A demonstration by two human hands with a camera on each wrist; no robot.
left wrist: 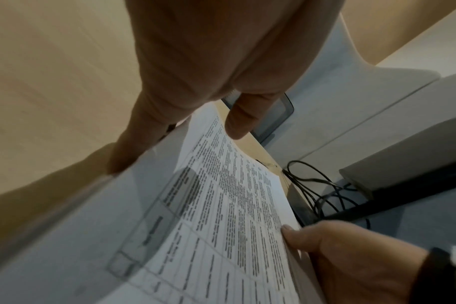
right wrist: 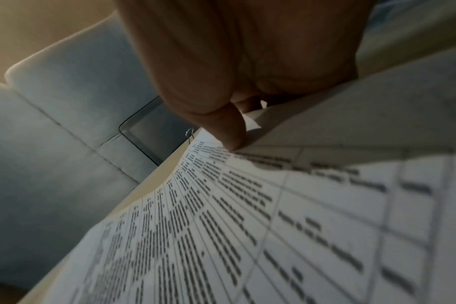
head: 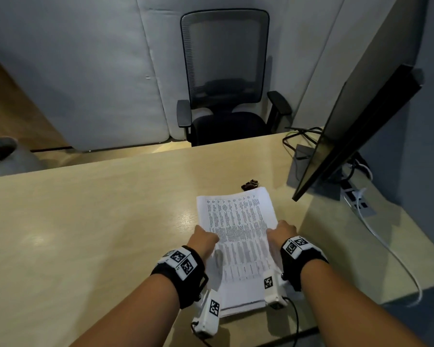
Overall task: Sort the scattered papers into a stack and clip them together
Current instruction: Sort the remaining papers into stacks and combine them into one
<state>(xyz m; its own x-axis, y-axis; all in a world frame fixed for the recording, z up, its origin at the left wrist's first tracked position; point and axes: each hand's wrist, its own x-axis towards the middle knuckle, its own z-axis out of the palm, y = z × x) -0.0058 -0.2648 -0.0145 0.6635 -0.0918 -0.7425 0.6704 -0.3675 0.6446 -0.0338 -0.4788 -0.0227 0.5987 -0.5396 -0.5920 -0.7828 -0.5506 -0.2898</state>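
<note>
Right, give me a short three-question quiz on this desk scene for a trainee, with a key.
1. True or false: both hands hold the paper stack at its long side edges.
2. Where does the small dark clip lie?
A. on top of the stack
B. on the desk just beyond the stack's far edge
C. in the right hand
3. Fill in: the left hand grips the stack's ____ edge.

Key
1. True: the left hand has the left edge, the right hand the right edge.
2. B. It is loose on the desk, not yet on the papers.
3. Left.
</note>
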